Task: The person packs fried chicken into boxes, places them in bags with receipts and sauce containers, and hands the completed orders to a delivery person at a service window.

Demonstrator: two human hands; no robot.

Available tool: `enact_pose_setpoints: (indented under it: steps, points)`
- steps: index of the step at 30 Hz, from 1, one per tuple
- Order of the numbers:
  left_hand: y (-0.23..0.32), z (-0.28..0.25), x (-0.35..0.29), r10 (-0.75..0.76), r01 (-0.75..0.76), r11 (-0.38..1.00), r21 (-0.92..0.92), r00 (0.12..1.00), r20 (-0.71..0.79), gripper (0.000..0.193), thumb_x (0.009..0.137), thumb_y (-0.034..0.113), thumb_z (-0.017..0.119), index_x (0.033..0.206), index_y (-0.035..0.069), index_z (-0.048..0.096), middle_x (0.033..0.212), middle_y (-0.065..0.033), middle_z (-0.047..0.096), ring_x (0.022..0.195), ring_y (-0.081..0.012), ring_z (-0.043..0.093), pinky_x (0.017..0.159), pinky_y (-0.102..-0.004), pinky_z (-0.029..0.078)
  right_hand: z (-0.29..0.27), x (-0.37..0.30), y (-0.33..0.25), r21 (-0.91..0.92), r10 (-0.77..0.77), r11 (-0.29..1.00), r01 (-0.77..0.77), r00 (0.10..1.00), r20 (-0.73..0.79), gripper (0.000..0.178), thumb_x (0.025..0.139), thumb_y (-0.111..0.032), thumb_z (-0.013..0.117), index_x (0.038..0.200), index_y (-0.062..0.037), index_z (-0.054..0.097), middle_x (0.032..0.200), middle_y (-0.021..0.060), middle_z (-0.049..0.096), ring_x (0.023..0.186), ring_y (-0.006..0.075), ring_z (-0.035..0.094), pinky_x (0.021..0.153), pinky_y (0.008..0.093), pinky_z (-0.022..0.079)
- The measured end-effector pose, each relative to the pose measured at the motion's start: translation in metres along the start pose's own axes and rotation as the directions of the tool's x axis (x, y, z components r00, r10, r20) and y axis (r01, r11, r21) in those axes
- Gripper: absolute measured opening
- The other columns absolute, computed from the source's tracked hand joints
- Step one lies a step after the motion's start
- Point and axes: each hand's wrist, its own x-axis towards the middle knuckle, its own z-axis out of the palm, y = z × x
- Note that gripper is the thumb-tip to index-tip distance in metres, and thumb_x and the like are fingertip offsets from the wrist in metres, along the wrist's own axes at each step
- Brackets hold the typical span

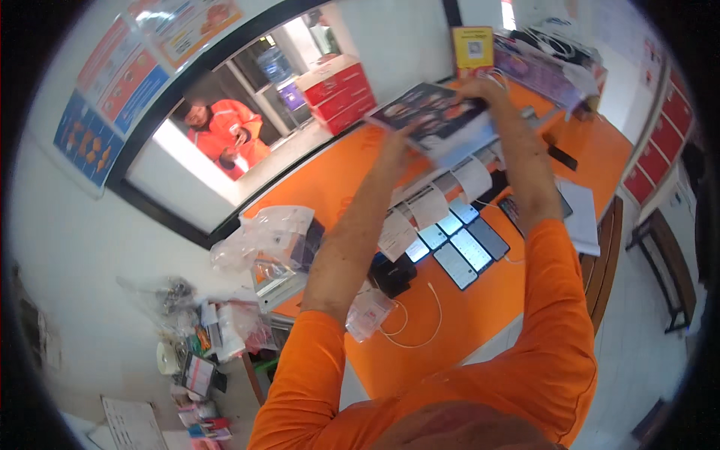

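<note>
Both my arms reach forward over the orange table. Between my hands is a flat box-like thing with a dark picture printed on its top, slightly smeared by motion. At its near left edge, my left hand grips it; the fingers are partly blurred. My right hand is closed on its far right corner. Beneath it, white paper slips hang in a row over several smartphones, some with lit screens. A small black box-like object stands to the left of the phones.
A plastic-wrapped bundle lies on the left of the orange table. White cables loop near the front. An open notebook and a black phone-sized object are at right. Behind the window, a person in orange stands near red drawers.
</note>
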Motion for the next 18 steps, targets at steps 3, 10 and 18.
enact_pose_setpoints:
  steps: [3,10,18]
  points:
    - [-0.002,-0.02,-0.031,0.263,-0.232,0.931,0.28,0.962,-0.077,0.05,0.095,0.03,0.063,0.133,-0.001,0.054,0.124,-0.0202,0.059,0.113,-0.035,0.059,0.096,-0.0454,0.049,-0.013,0.002,-0.025,-0.314,0.117,0.934,-0.169,0.977,-0.178,0.062,0.078,-0.049,0.071,0.126,-0.0097,0.067,0.125,0.0177,0.068,0.111,0.0348,0.066,0.095,0.0467,0.051]
    - [-0.057,0.002,-0.191,0.949,-0.862,0.189,0.47,0.283,0.137,0.068,0.081,0.02,0.078,0.137,0.001,0.044,0.128,-0.0241,0.051,0.122,-0.0432,0.048,0.106,-0.0498,0.039,0.099,0.008,-0.03,-0.482,-0.224,0.814,0.323,0.941,0.252,0.075,0.092,-0.054,0.061,0.15,-0.0086,0.048,0.152,0.0245,0.046,0.142,0.0366,0.044,0.119,0.0452,0.033]
    - [-0.254,-0.171,-0.551,0.391,-0.258,0.721,0.643,0.918,-0.069,0.032,0.096,0.022,0.068,0.123,0.008,0.061,0.12,-0.013,0.064,0.114,-0.0314,0.061,0.097,-0.0429,0.049,0.106,0.059,-0.015,-0.552,-0.426,0.755,0.354,0.905,-0.001,0.055,0.103,-0.044,0.049,0.139,-0.0032,0.057,0.141,0.0241,0.057,0.134,0.0391,0.052,0.113,0.0478,0.039]
